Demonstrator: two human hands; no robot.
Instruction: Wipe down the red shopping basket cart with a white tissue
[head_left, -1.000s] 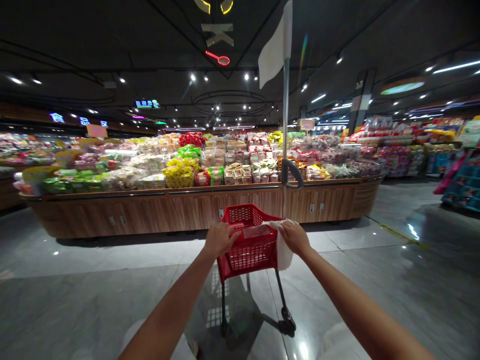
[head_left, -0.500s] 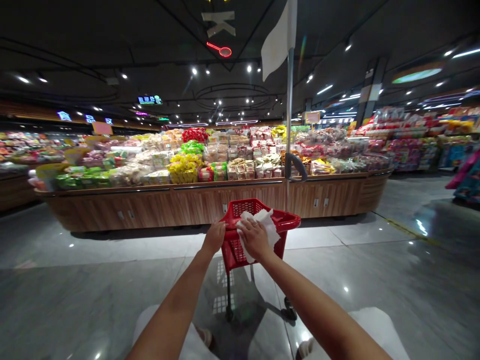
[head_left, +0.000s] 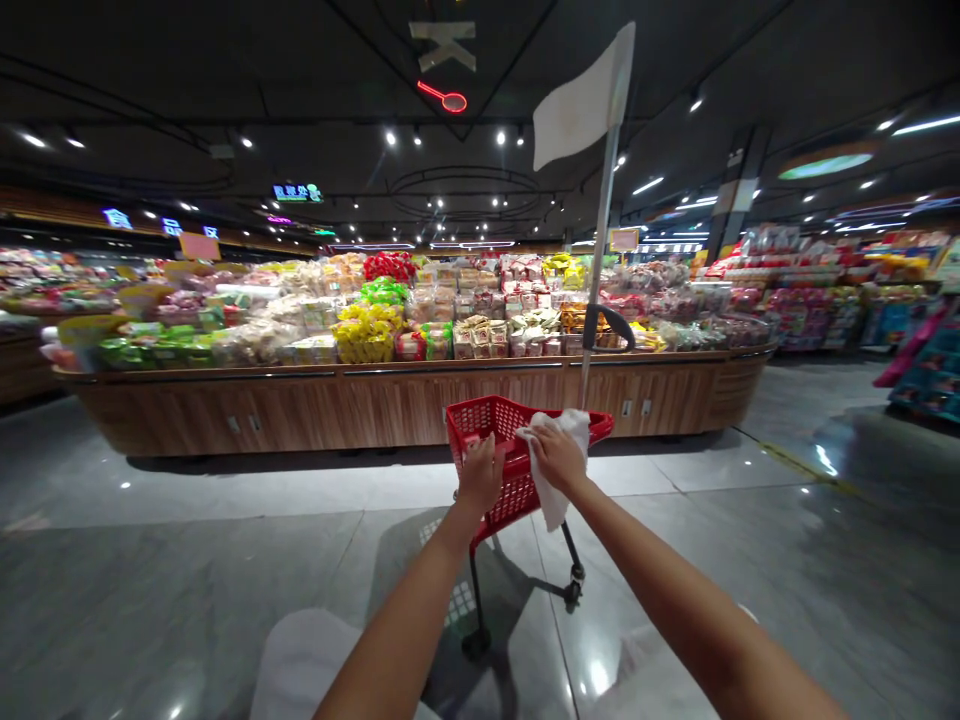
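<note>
I have my left grip [head_left: 478, 475] closed on the rim of the red shopping cart [head_left: 487, 425], right grip [head_left: 556, 456] pinching a white wipe [head_left: 553, 495] against it; pushing hard could roll the casters [head_left: 574, 593] (polished tile floor [head_left: 187, 570]), and a slack pinch drops the wipe.

A person's left hand [head_left: 480, 475] grips the near rim of a red plastic shopping cart [head_left: 491, 425] in a supermarket aisle, while the right hand [head_left: 559, 458] presses a white wipe [head_left: 551, 495], possibly a tissue, against the rim just beside it. A steel pole [head_left: 602, 260] topped by a white flag [head_left: 581, 105] rises beyond the cart. Well ahead, a long wooden worktop [head_left: 375, 410] carries heaped packaged foods [head_left: 367, 335], their labels too small to read, above a polished tile floor [head_left: 187, 590].
</note>
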